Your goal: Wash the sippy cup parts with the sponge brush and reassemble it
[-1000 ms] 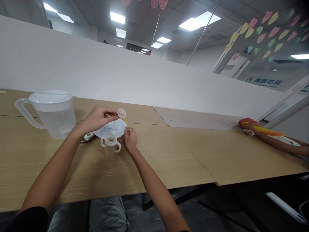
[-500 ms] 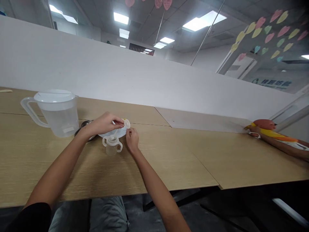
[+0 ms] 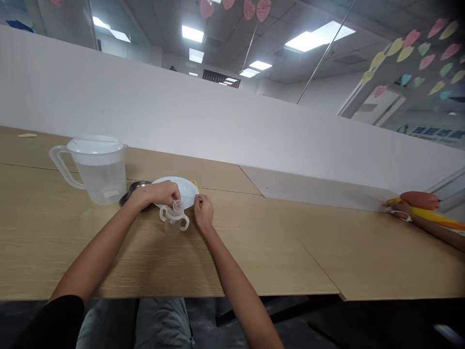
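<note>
Light wooden table (image 3: 54,247) carries a clear two-handled plastic cup (image 3: 172,225), a translucent round cap (image 3: 178,206) pinched at its mouth by the left hand (image 3: 154,193), seating unclear. At the cup's 3 o'clock, the right hand (image 3: 203,212) has a narrow grip at the rim of a white round plate (image 3: 181,186); whether it holds anything is hidden.

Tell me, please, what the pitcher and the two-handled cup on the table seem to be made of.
The pitcher looks like clear, glossy moulded plastic: see-through walls, a thick handle and an opaque white lid. The two-handled cup seems to be translucent plastic, with a soft, cloudy sheen, though the look cannot fully settle it.
</note>
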Demonstrator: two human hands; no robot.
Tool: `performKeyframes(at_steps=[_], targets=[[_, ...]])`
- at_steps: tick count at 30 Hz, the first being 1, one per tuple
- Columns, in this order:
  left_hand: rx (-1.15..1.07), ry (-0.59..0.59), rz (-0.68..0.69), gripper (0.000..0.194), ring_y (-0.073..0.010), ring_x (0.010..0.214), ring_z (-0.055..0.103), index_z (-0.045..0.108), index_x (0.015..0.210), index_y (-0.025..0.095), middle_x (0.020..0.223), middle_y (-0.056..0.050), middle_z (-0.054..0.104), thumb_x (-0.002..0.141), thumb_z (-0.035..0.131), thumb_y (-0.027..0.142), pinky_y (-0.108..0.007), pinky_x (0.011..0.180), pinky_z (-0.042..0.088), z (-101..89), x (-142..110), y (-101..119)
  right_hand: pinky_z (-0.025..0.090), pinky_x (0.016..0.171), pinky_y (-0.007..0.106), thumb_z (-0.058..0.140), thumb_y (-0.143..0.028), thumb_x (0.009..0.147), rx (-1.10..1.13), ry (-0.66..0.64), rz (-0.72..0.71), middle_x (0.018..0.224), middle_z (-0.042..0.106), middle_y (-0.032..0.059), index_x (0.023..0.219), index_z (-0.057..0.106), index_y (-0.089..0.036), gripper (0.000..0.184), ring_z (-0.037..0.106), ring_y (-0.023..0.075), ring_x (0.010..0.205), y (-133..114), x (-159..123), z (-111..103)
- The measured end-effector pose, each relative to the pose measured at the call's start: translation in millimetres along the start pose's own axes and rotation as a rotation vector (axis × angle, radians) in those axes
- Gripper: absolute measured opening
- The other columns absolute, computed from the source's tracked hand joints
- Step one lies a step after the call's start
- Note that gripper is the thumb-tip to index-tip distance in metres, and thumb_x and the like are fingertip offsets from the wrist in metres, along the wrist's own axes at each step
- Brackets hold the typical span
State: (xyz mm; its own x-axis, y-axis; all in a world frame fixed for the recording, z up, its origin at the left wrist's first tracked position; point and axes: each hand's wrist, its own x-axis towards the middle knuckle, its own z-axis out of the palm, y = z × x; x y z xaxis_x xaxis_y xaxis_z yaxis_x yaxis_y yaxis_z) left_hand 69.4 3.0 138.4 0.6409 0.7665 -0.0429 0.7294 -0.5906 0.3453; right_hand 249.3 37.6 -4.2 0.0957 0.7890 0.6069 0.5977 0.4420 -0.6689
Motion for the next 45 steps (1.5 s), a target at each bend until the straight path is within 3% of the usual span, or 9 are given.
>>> performKeyframes(at_steps=[7,11,17,22,27,31,33,39,45], targets=[[0.093,0.041,-0.046,0.033,-0.0173,0.083,0.066,0.076,0.091,0.023,0.090,-0.002,0.075,0.067,0.060,0.007,-0.022,0.069,0.044,-4.2,-8,11,0.045,0.081,0.031,0.037,-0.033,0.092,0.035,-0.014,0.012,0.098,0.065,0.0104,0.095,0.066,-0.015,0.034,0.058,0.0187,0.090,5,-1,1],[0.143,0.266,-0.123,0.035,-0.0207,0.098,0.064,0.074,0.100,0.022,0.106,-0.004,0.072,0.074,0.055,0.009,-0.028,0.084,0.046,-12.7,-14,0,0.046,0.077,0.031,0.040,-0.032,0.089,0.064,0.005,0.013,0.097,0.062,0.0104,0.095,0.067,-0.015,0.032,0.058,0.0183,0.084,9,-2,4],[0.202,1.267,-0.270,0.031,-0.0221,0.124,0.048,0.066,0.111,0.021,0.129,-0.006,0.058,0.090,0.043,0.021,-0.041,0.108,0.034,-32.9,-35,-52,0.046,0.077,0.033,0.043,-0.030,0.083,0.097,0.074,0.025,0.086,0.063,0.0097,0.085,0.069,-0.015,0.030,0.057,0.0190,0.078,10,-2,3],[0.139,1.954,-0.879,0.045,-0.0258,0.141,0.025,0.038,0.139,0.016,0.146,-0.014,0.034,0.095,0.029,0.020,-0.049,0.113,0.021,-29.9,-68,-110,0.047,0.071,0.034,0.048,-0.035,0.077,0.167,0.116,0.104,0.081,0.066,0.0108,0.088,0.069,-0.012,0.033,0.057,0.0189,0.069,11,1,0],[-0.210,1.876,-1.321,0.050,-0.0294,0.138,0.030,0.026,0.142,0.016,0.147,-0.019,0.034,0.096,0.024,0.034,-0.054,0.106,0.031,-15.1,-84,-150,0.047,0.068,0.034,0.049,-0.038,0.075,0.172,0.109,0.127,0.076,0.066,0.0098,0.088,0.069,-0.012,0.035,0.056,0.0185,0.063,16,2,2],[-0.325,1.465,-1.331,0.055,-0.0335,0.138,0.033,0.024,0.144,0.018,0.147,-0.021,0.036,0.093,0.031,0.037,-0.061,0.099,0.036,-0.4,-81,-168,0.047,0.069,0.034,0.050,-0.041,0.075,0.173,0.077,0.130,0.079,0.067,0.0103,0.089,0.069,-0.013,0.037,0.058,0.0196,0.067,20,1,4],[-0.343,1.407,-1.306,0.055,-0.0324,0.137,0.033,0.023,0.144,0.018,0.148,-0.020,0.035,0.093,0.031,0.034,-0.061,0.099,0.036,3.5,-79,-175,0.047,0.070,0.034,0.050,-0.042,0.075,0.181,0.067,0.128,0.082,0.068,0.0114,0.089,0.069,-0.013,0.037,0.059,0.0200,0.070,22,0,4],[-0.634,2.058,-1.044,0.039,-0.0197,0.118,0.055,0.050,0.123,0.012,0.128,-0.015,0.058,0.089,0.033,0.019,-0.037,0.102,0.041,3.9,-74,-202,0.047,0.068,0.032,0.052,-0.044,0.075,0.190,0.051,0.142,0.080,0.068,0.0101,0.091,0.069,-0.012,0.040,0.058,0.0190,0.069,25,0,3],[-0.670,2.216,-0.875,0.041,-0.0209,0.117,0.056,0.055,0.117,0.009,0.125,-0.017,0.059,0.081,0.036,0.008,-0.036,0.103,0.040,6.3,-75,-205,0.046,0.070,0.032,0.049,-0.045,0.077,0.186,0.049,0.137,0.085,0.068,0.0113,0.092,0.068,-0.012,0.041,0.058,0.0192,0.071,27,1,5]])
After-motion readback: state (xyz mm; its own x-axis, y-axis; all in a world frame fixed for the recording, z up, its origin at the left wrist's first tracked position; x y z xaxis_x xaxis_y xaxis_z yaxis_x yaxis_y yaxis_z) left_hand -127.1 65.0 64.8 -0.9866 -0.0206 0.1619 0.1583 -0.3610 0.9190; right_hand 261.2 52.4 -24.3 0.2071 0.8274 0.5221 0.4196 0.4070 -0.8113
